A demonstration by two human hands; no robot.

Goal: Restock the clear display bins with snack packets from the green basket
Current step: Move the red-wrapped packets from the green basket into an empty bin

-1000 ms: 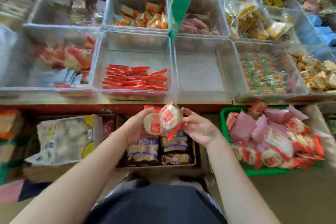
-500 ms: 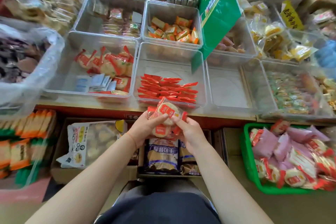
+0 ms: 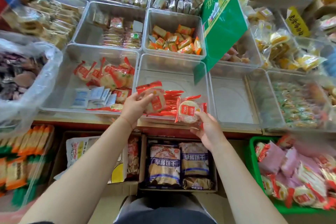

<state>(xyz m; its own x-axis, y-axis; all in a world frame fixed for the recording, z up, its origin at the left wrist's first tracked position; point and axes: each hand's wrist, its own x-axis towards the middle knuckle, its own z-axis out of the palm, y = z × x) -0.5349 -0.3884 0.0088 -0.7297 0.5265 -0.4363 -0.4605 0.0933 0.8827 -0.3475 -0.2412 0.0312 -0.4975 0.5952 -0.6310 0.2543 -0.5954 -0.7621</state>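
The hands have parted: left hand [image 3: 135, 106] and right hand [image 3: 207, 129] each grip one cracker packet [image 3: 154, 100] (formerly stacked together).

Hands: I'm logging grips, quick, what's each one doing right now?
Left hand: holding a red-edged rice cracker packet.
Right hand: holding another round cracker packet.

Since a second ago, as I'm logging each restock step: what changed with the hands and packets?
The packets, earlier held together at the middle, are now split: the left hand carries one round cracker packet up and left toward the front bins, while the right hand holds the other packet further right. Both hands keep their grip; the green basket stays full.
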